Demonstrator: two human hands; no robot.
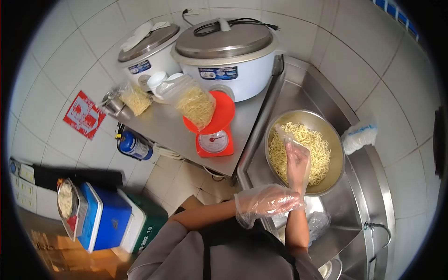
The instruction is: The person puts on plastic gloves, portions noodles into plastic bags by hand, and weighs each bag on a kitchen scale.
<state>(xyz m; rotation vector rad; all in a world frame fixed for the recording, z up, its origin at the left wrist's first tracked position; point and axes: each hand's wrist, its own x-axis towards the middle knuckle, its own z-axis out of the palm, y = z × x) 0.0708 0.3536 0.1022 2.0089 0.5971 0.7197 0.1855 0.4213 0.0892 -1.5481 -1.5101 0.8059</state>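
Observation:
My right hand [297, 161], in a clear plastic glove, is stretched out over the noodles [317, 149], its fingers pointing away from me. The pale yellow noodles lie in a large steel bowl [337, 168]. My left hand [270, 200], also in a loose clear glove, reaches across to my right wrist. Its fingers are closed there around the cuff of the right glove [301, 186]; the glove film partly hides the fingertips.
The bowl stands in a steel sink with a tap [378, 228]. On the steel table at left, a bag of noodles [197, 107] rests on a red scale [214, 142]. Behind it are two rice cookers [242, 70]. Blue [109, 219] and green coolers [151, 219] stand lower left.

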